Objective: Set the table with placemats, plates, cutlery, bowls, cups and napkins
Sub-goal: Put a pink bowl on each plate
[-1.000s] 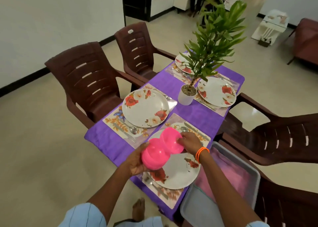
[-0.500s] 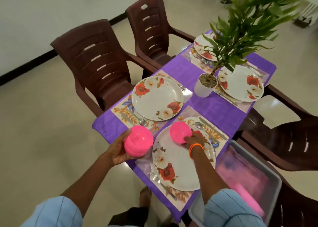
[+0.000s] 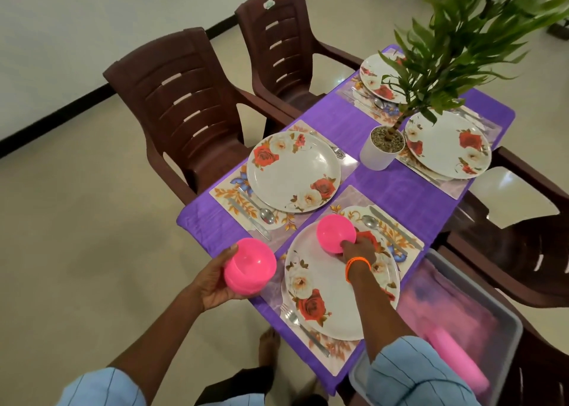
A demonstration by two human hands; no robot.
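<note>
- A purple cloth [image 3: 385,187] covers the table, with brown chairs [image 3: 187,109] on the left and right sides.
- A grey bin [image 3: 505,316] sits near right, just off the table edge; something pink lies inside, too blurred to name.
- A plant [image 3: 462,35] rises from a white pot [image 3: 380,153] between the far and near settings.
- Four floral plates lie on mats: the near plate [image 3: 326,301], the left plate [image 3: 292,171], and two far ones [image 3: 446,146].
- Each mat [image 3: 228,190] carries cutlery beside its plate; a spoon [image 3: 266,216] and knife lie near the left plate.
- The right hand [image 3: 358,248], an orange band at its wrist, holds one pink bowl [image 3: 335,231] upside down on the far part of the near plate, fingers curled at its rim.
- The left hand [image 3: 215,279] cups a stack of pink bowls [image 3: 249,265], also upside down, over the near left table edge, fingers wrapped around it.
</note>
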